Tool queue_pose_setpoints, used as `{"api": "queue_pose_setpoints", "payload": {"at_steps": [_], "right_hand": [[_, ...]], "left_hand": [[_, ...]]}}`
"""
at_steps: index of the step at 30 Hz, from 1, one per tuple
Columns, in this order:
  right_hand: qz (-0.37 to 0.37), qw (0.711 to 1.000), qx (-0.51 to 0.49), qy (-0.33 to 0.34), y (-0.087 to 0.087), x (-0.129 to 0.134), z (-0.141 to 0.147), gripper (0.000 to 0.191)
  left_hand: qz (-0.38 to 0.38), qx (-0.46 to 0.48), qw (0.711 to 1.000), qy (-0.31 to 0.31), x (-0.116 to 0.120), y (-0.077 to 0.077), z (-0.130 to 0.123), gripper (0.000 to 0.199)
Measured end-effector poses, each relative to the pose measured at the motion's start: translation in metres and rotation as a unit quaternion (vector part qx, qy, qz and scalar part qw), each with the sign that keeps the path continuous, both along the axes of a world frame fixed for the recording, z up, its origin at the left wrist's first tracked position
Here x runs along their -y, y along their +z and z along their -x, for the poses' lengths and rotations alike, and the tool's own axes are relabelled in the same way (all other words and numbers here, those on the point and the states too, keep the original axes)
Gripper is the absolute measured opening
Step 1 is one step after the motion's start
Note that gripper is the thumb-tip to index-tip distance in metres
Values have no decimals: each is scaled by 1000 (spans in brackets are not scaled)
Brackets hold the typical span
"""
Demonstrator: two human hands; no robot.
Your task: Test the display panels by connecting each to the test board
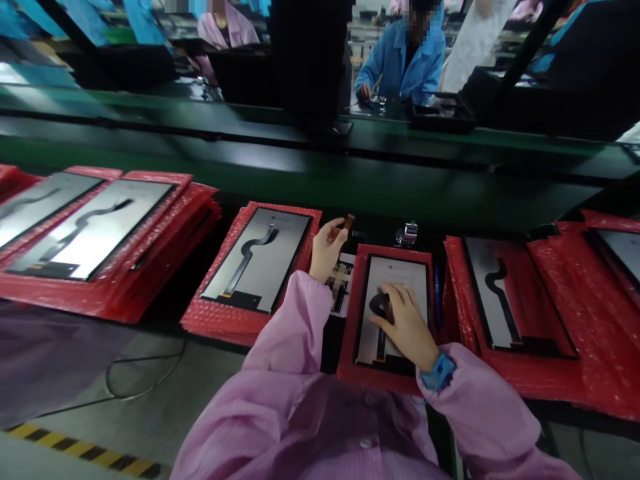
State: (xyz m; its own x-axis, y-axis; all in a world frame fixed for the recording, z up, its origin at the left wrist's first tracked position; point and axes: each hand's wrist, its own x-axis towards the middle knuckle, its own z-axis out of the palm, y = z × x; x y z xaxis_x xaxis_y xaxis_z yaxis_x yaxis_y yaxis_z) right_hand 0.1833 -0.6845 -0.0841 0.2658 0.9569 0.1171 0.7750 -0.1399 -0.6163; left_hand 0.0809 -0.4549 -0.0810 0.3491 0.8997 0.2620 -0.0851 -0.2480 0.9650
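My left hand (327, 250) is raised beyond the panel in front of me, its thumb and fingers pinched on a small amber-brown strip (349, 222). My right hand (407, 323) lies over a flat display panel (367, 333), fingers stretched out and thumb apart. Between that thumb and forefinger shows the curved part of a black flex cable (379, 305); the hand hides its upper end. Under this panel is a red bubble-wrap sheet (349, 363). A printed sheet with pictures (343, 287) lies just left of it, partly behind my left sleeve.
Stacks of panels on red bubble wrap stand left (250, 267) and right (500, 300), with another stack (100, 227) farther left. A shiny metal object (409, 233) and a blue pen-like tool (439, 293) lie nearby. Beyond the green ledge (300, 173), a person in blue (400, 60) works.
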Motion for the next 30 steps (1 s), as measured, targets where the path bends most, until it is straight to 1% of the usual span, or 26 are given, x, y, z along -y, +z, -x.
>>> {"api": "queue_pose_setpoints", "payload": {"at_steps": [2,3,4,6,8,9,11,12,15,16,19,21,23,25,30], "right_hand": [[-15,997,-82,1,2,1,1,52],[-23,991,-130,2,2,1,2,55],[-31,983,-180,3,2,1,3,60],[-43,962,-271,0,2,0,4,75],[-50,945,-324,-10,3,-4,6,90],[-53,942,-331,-16,4,-6,6,94],[-53,943,-327,-20,5,-12,7,94],[-50,944,-325,-17,5,-15,7,90],[-32,944,-330,1,0,-22,6,66],[-33,943,-332,7,-2,-23,5,62],[-43,937,-344,37,-5,-24,-1,67],[-40,937,-338,76,-2,-25,-7,59],[-36,943,-309,117,4,-28,-14,51],[-36,951,-273,143,10,-31,-19,47],[-49,969,-182,160,16,-35,-22,41]], "left_hand": [[-15,-12,999,-35,3,3,1,39],[-18,-14,999,-47,4,4,1,39],[-16,-19,998,-60,6,6,2,40],[-13,-38,995,-88,9,9,3,40],[-28,-68,991,-113,11,11,4,38],[-42,-81,989,-119,12,11,5,37],[-69,-95,985,-124,15,12,6,38],[-79,-102,983,-129,17,12,7,37],[-100,-130,974,-157,21,15,9,26],[-116,-145,969,-164,21,16,10,23],[-196,-198,946,-165,23,23,15,27],[-238,-231,928,-172,23,28,18,28],[-255,-252,914,-192,23,30,20,22],[-267,-267,902,-209,25,31,21,19],[-281,-302,879,-238,29,26,22,17]]}}
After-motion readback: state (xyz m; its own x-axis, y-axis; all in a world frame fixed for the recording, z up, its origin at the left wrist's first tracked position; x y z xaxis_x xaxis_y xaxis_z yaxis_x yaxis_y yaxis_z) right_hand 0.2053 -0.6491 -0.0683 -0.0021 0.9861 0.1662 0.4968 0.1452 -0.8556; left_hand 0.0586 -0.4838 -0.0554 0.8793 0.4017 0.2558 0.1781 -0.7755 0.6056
